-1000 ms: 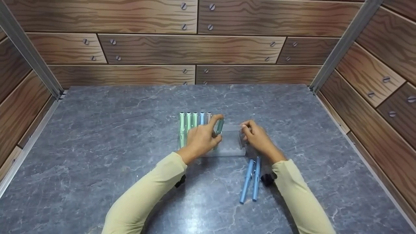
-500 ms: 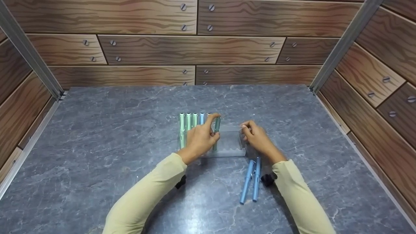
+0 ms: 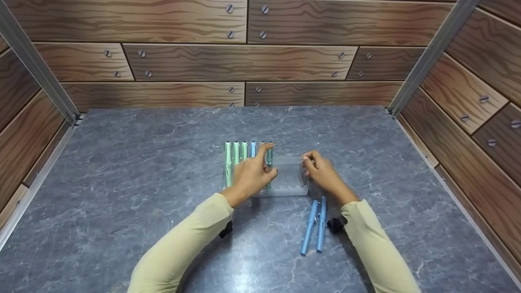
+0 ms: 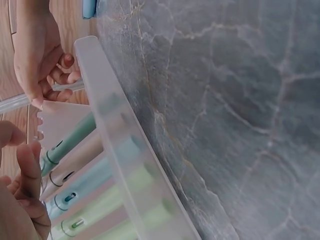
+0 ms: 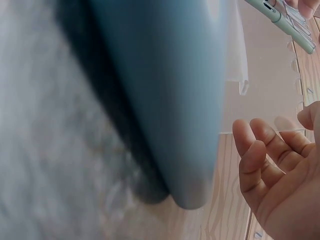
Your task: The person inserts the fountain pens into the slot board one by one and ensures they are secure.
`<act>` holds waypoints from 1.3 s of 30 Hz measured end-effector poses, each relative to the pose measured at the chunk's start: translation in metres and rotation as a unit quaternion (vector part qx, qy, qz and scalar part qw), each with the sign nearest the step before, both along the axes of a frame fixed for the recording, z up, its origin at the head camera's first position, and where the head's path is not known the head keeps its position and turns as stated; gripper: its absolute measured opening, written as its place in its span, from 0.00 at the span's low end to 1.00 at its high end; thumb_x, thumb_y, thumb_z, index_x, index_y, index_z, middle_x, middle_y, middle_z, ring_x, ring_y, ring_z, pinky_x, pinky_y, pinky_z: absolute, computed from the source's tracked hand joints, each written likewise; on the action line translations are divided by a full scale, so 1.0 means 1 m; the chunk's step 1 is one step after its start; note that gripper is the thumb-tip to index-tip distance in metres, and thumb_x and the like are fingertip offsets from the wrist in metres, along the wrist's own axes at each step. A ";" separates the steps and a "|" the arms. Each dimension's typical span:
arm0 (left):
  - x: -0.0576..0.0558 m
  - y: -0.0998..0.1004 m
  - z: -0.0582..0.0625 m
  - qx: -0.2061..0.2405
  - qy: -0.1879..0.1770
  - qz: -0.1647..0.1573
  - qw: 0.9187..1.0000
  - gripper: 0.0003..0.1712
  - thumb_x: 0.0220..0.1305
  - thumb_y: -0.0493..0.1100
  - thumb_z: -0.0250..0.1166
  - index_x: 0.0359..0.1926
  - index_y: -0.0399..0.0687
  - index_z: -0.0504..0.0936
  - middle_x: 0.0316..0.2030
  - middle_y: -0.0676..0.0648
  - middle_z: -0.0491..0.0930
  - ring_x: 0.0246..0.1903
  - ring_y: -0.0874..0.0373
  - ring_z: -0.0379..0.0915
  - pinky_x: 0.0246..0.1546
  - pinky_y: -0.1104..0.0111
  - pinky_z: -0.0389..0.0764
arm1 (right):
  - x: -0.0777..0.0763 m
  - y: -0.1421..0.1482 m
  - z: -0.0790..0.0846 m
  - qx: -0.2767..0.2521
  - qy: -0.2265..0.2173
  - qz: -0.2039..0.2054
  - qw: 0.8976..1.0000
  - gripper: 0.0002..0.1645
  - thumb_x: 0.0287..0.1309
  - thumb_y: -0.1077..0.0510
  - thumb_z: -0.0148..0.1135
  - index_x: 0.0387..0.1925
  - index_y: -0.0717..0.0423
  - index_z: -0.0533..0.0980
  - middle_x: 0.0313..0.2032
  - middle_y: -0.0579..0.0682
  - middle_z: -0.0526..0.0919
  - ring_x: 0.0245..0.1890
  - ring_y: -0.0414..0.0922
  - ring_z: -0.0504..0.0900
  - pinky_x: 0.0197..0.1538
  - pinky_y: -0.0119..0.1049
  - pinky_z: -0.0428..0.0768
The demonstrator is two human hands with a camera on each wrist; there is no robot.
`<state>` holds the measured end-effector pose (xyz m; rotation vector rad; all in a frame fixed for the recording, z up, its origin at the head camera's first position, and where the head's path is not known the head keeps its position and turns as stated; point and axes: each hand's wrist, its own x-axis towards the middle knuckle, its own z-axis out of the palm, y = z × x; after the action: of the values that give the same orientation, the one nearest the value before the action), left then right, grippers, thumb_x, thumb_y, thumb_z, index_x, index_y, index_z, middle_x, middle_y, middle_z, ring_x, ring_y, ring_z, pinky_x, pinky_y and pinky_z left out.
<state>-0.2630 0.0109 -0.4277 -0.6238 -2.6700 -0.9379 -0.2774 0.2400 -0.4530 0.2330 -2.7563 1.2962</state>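
Observation:
A clear pen rack [image 3: 291,179] stands mid-table, bearing a row of pens: light green pens [image 3: 228,162] at the left, then a light blue pen [image 3: 253,149], a pinkish-grey one and a dark green pen [image 3: 270,154]. My left hand [image 3: 252,175] is over the right end of this row. Its index finger reaches past the dark green pen's cap, and the thumb lies apart from it. My right hand [image 3: 323,175] holds the rack's right edge between thumb and fingers; in the left wrist view that hand [image 4: 42,65] is at the rack's far end.
Two blue pens [image 3: 315,226] lie on the marbled table [image 3: 142,171] in front of the rack, near the right wrist. In the right wrist view a blue pen [image 5: 170,100] looms large and blurred. Wood-patterned walls [image 3: 240,61] surround the table.
The dark green pen has gone from tilted to straight in line with the row, shifting slightly left. The left hand's fingers have spread a little. The right hand has stayed at the rack's edge.

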 end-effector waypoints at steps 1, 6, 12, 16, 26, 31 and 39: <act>0.001 0.000 -0.001 0.000 -0.001 -0.001 1.000 0.33 0.58 0.49 0.65 0.65 0.58 0.66 0.19 0.57 0.80 0.12 0.66 0.61 0.11 0.74 0.58 | 0.000 0.000 0.000 0.003 -0.001 0.001 1.000 0.15 0.72 0.57 0.46 0.49 0.63 0.72 0.38 0.63 0.81 0.31 0.57 0.82 0.30 0.29 0.74; 0.006 0.002 -0.003 -0.003 -0.009 -0.019 1.000 0.35 0.59 0.54 0.65 0.65 0.56 0.65 0.18 0.58 0.78 0.11 0.67 0.61 0.11 0.74 0.59 | 0.001 0.000 0.001 0.014 -0.008 0.001 1.000 0.16 0.73 0.56 0.45 0.50 0.63 0.72 0.39 0.62 0.82 0.32 0.56 0.83 0.33 0.33 0.76; 0.010 0.006 -0.003 0.004 -0.023 -0.041 0.999 0.37 0.57 0.56 0.67 0.65 0.56 0.65 0.20 0.57 0.77 0.12 0.67 0.62 0.12 0.75 0.62 | 0.001 0.001 0.002 0.022 -0.012 -0.004 1.000 0.17 0.73 0.54 0.44 0.50 0.61 0.72 0.39 0.60 0.81 0.31 0.53 0.82 0.33 0.33 0.76; 0.015 0.009 -0.003 -0.008 -0.032 -0.060 0.998 0.38 0.55 0.60 0.67 0.64 0.54 0.66 0.23 0.55 0.81 0.15 0.66 0.66 0.14 0.75 0.65 | 0.001 0.000 0.003 0.022 -0.018 -0.007 1.000 0.16 0.74 0.54 0.43 0.50 0.60 0.72 0.40 0.59 0.81 0.32 0.51 0.82 0.33 0.33 0.76; 0.025 0.024 -0.005 -0.039 -0.053 -0.107 0.992 0.40 0.54 0.67 0.64 0.63 0.54 0.67 0.27 0.54 0.83 0.17 0.66 0.69 0.15 0.75 0.67 | 0.000 0.000 0.001 0.020 -0.015 -0.004 1.000 0.17 0.74 0.54 0.43 0.51 0.62 0.71 0.40 0.62 0.81 0.34 0.56 0.83 0.35 0.34 0.77; 0.029 0.032 -0.006 -0.066 -0.064 -0.121 0.988 0.40 0.54 0.68 0.64 0.63 0.55 0.67 0.25 0.55 0.81 0.16 0.66 0.68 0.15 0.75 0.67 | 0.000 0.001 0.001 0.014 -0.015 0.000 1.000 0.17 0.74 0.54 0.43 0.51 0.62 0.71 0.41 0.63 0.81 0.33 0.55 0.83 0.34 0.32 0.77; 0.038 0.044 -0.014 -0.099 -0.070 -0.139 0.983 0.37 0.54 0.68 0.65 0.59 0.55 0.72 0.18 0.57 0.73 0.14 0.65 0.62 0.12 0.75 0.62 | 0.000 0.001 0.000 0.013 -0.010 0.002 1.000 0.17 0.73 0.55 0.44 0.50 0.63 0.71 0.40 0.62 0.82 0.32 0.53 0.82 0.33 0.33 0.76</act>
<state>-0.2246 0.0545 -0.4420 -1.0321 -2.8755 -0.8133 -0.2778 0.2414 -0.4529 0.2294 -2.7928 1.2717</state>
